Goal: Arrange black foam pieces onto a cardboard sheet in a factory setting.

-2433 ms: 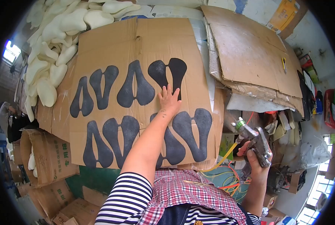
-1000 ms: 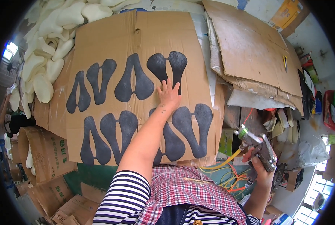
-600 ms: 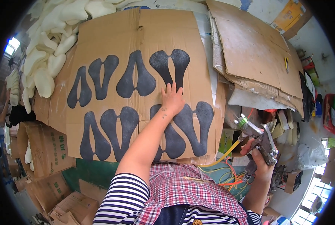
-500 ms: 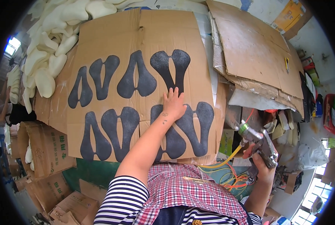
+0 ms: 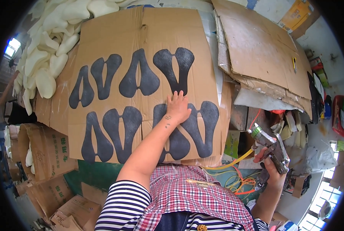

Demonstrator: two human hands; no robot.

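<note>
Flat on the cardboard sheet (image 5: 141, 34) near its right edge: left hand (image 5: 177, 107), fingers (image 5: 175, 95) held close together, palm pressing between two black sole-shaped pieces (image 5: 191, 127) of the lower row. Off the bench's right edge: right hand (image 5: 270, 169), fingers wrapped tight round the grip of a metal spray gun (image 5: 272, 148) with a yellow hose (image 5: 233, 163). Piled at the sheet's upper left corner: cream foam pieces (image 5: 49, 57). Stacked beyond the right edge: more cardboard (image 5: 264, 50).
</note>
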